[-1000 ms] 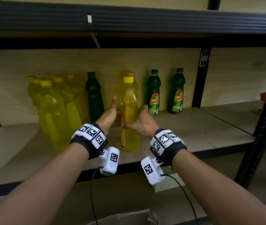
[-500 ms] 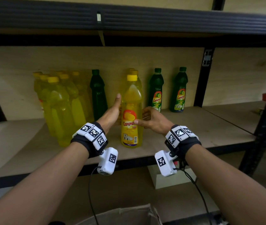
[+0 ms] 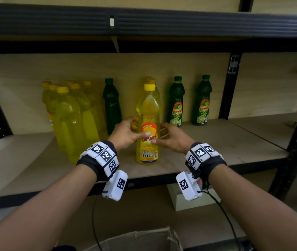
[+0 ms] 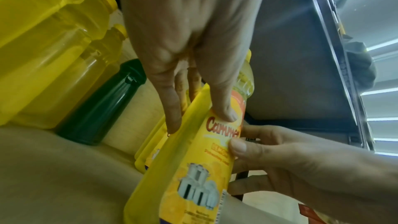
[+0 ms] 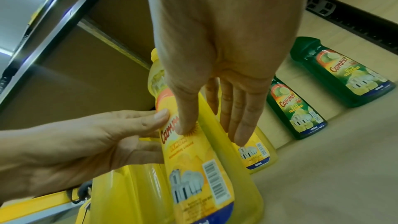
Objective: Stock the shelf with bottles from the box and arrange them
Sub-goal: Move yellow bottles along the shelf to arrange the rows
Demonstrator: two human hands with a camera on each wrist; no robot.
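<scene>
Since a second ago: front yellow plastic dish-liquid bottle [image 3: 148,124] turned, label now facing out; both thumbs have come onto the label. Left hand [image 3: 124,134] holds the bottle, thumb on the front, fingers round its left side and back. Right hand [image 3: 173,139] holds it likewise, thumb on the label, fingers reaching behind. Bottle upright near the front edge of the pale wooden shelf board [image 3: 216,142], in line with more yellow bottles behind it. Unlabelled yellow cluster [image 3: 71,116] to the left; two dark green lime bottles [image 3: 175,104] at the back right.

Risks, by judgement: a push backward could knock the bottles behind; uneven release near the edge could tip this one forward off the shelf.
</scene>
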